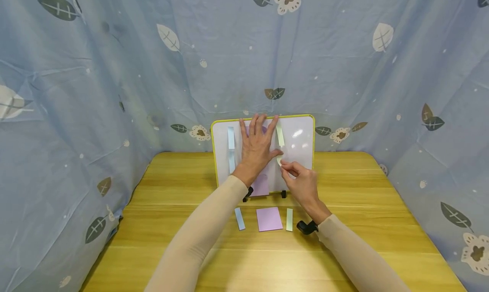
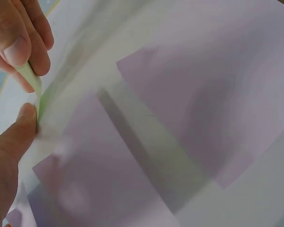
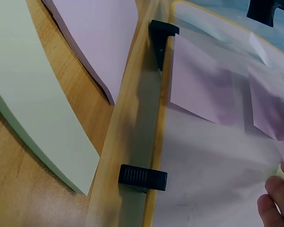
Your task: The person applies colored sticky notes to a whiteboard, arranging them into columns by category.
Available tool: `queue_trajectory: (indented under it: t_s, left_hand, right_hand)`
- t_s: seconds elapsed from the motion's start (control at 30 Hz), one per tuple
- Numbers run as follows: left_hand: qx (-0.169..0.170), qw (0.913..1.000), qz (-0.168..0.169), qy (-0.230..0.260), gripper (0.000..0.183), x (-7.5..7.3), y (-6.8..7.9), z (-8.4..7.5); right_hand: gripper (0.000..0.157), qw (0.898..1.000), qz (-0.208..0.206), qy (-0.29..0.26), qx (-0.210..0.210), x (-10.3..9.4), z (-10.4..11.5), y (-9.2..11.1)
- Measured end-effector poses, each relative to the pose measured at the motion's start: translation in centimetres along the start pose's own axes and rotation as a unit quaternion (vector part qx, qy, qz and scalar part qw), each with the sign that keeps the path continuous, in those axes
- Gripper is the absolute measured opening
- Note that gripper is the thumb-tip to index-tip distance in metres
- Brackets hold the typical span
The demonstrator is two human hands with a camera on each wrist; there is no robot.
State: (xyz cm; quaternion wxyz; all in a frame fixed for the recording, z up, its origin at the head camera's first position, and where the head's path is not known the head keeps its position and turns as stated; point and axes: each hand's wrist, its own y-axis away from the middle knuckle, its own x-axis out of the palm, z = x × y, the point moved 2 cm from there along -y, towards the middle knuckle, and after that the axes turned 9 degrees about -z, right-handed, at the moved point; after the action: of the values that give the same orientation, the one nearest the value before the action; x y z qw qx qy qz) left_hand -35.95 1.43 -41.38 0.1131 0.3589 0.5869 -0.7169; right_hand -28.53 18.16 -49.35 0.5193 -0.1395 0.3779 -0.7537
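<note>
A whiteboard (image 1: 299, 145) with a yellow rim stands upright on the table. My left hand (image 1: 257, 150) rests spread on it, fingers extended upward. Its thumb presses the top of a pale green sticky strip (image 2: 41, 101). Lower down, my right hand (image 1: 303, 185) pinches that strip's free end between thumb and fingertips, bending it off the board. Another green sticky strip (image 1: 280, 135) sticks just above. Light blue sticky strips (image 1: 231, 137) form a column on the left. Purple sticky notes (image 1: 260, 185) run down the middle, partly hidden by my left hand and forearm.
In front of the board lie a blue strip pad (image 1: 240, 218), a purple note pad (image 1: 269, 219) and a green strip pad (image 1: 289, 220). Black feet (image 3: 143, 177) hold the board's lower edge. A patterned blue curtain (image 1: 229, 63) surrounds the wooden table (image 1: 179, 177).
</note>
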Motion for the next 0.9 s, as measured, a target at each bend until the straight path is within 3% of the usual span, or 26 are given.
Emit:
queue_trajectory:
  t_s: [0.2, 0.53, 0.9]
  left_hand:
    - [-0.003, 0.9998, -0.018, -0.002, 0.127, 0.33, 0.05, -0.16]
    - [-0.014, 0.9995, -0.016, 0.023, 0.115, 0.36, 0.01, -0.21]
    - [-0.006, 0.9994, -0.034, 0.003, 0.114, 0.44, 0.0, -0.24]
  right_hand:
    - [0.005, 1.0, 0.009, 0.01, 0.001, -0.09, -0.04, 0.05]
    - [0.004, 0.999, 0.012, 0.031, -0.003, -0.17, -0.06, 0.12]
    - [0.004, 0.999, 0.009, 0.043, -0.017, -0.49, -0.25, 0.3]
